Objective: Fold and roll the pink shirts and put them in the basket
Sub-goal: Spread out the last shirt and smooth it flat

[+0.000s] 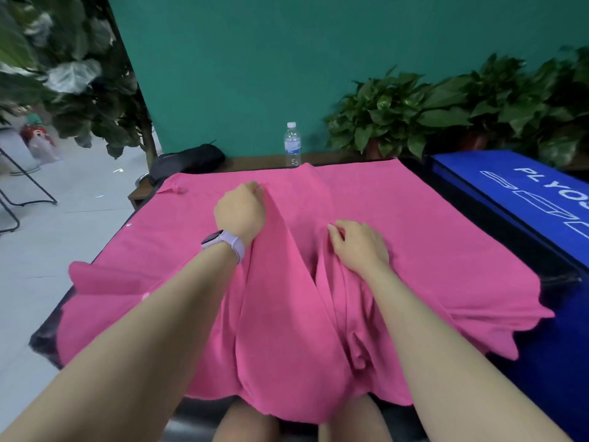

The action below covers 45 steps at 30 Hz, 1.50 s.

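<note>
From the head camera, a pink shirt (398, 224) lies spread over a dark table (44, 344), covering most of the top and spilling off the near edge toward the person's knees. The left hand (239, 212), with a lilac watch (223, 244) on its wrist, is curled into a fist around a raised ridge of the cloth near the far middle. It seems to be lifting that ridge to draw one side of the shirt inward for a lengthwise fold. The right hand (358, 245) lies closer in, its fingers bent and gathering a second ridge just beside the first; it looks to be pinching the cloth, probably to hold it in place while the other hand pulls.

The fabric is thin, matte and limp. It forms long soft pleats running from the hands down to the near hem, and wavy ruffles along the left and right edges. It will likely slide and bunch easily, so the fold needs smoothing before any rolling.

No basket can be seen in this view. A blue mat (526, 199) with white lettering lies at the right, a clear plastic water bottle (292, 144) stands at the table's far edge, a black bag (188, 161) sits at the far left corner, and leafy plants (414, 116) line the green wall (255, 59).
</note>
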Available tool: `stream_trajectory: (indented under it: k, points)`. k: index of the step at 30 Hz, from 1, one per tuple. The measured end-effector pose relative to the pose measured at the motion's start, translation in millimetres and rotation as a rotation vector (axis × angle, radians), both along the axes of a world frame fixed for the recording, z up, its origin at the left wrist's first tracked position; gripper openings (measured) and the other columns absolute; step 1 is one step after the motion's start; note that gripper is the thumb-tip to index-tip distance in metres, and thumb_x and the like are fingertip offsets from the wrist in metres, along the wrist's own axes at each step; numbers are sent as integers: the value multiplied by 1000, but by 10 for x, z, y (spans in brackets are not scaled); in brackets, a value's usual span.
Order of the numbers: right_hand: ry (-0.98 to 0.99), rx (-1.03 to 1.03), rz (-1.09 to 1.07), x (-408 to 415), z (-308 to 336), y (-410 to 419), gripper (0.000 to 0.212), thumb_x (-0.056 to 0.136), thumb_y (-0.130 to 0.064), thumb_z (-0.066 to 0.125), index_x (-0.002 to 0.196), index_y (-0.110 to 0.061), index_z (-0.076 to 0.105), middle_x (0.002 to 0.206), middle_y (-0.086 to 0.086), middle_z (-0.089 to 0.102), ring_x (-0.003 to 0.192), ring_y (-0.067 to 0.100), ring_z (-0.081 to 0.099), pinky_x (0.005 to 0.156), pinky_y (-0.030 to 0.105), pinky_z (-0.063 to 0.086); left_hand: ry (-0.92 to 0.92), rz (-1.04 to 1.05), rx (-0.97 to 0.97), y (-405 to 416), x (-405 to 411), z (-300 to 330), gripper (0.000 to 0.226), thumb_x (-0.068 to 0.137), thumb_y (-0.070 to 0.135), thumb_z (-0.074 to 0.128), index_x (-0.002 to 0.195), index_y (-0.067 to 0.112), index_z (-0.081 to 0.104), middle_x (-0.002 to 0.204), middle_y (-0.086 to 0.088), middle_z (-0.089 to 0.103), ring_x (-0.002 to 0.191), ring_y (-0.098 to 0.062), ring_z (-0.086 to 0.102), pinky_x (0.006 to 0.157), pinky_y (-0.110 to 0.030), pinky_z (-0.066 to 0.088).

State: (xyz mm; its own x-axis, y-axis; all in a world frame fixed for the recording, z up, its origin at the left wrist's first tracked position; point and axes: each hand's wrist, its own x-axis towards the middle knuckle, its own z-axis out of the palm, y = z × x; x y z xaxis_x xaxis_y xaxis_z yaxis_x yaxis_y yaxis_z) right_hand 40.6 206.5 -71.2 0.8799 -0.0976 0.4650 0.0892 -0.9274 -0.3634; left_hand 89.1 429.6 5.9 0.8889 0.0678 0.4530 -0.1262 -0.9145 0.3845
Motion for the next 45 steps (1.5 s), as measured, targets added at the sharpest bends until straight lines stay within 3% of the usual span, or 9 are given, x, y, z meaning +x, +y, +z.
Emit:
stream_trajectory:
  k: [8,12,15,18,20,23,31,36,45]
  points:
    - [-35,27,15,132,-50,-38,35,103,-43,41,85,-19,59,79,4,69,78,36,63,59,37,33,48,-58,97,-62,906,42,30,103,31,42,96,12,65,96,-17,69,81,-36,57,68,-34,37]
    - [-7,24,31,144,-72,-60,33,103,-46,43,77,-25,47,69,-2,61,78,36,62,58,38,32,111,-58,124,176,1072,-335,33,105,30,40,104,12,67,103,-19,70,91,-40,63,70,-35,41]
    - [3,30,58,131,-51,-54,39,102,-47,46,68,-30,40,58,-10,42,74,31,58,58,37,30,89,-23,32,376,1086,-663,33,103,31,41,93,9,64,100,-23,69,91,-44,63,70,-40,44]
    - [-10,46,137,83,-7,-20,36,105,-40,47,72,-24,44,67,-7,49,77,29,57,61,40,34,51,-22,38,375,1104,-740,32,102,32,43,86,11,61,92,-22,69,85,-45,62,64,-37,36]
    - [-11,-54,190,11,48,33,31,105,-40,44,84,-20,52,74,2,61,78,37,60,62,43,41,21,-21,84,358,1120,-750,32,102,33,42,89,11,62,90,-20,70,84,-44,63,63,-36,35]
    - [-32,-439,264,116,205,71,29,106,-41,41,97,-19,58,77,12,69,73,41,66,58,42,40,-12,-13,110,351,1143,-792,33,103,32,40,90,11,61,86,-20,69,79,-43,63,62,-36,36]
    - [-16,-204,-133,1252,531,-106,30,109,-36,30,104,-13,49,92,22,67,84,42,62,66,42,35,-19,10,99,329,1149,-786,31,102,31,36,79,15,50,81,-17,67,66,-37,53,62,-36,35]
    - [29,-172,-145,1585,35,46,31,108,-36,36,114,-12,56,98,25,68,91,45,65,69,42,33,-39,13,147,364,1226,-830,33,102,34,37,86,14,57,86,-18,68,78,-41,60,63,-37,33]
    - [-86,-193,-67,1583,-60,46,32,106,-34,43,104,-9,63,89,23,68,81,46,63,64,42,32,-39,49,191,342,1298,-869,36,102,34,36,93,11,61,89,-20,68,81,-43,62,64,-37,34]
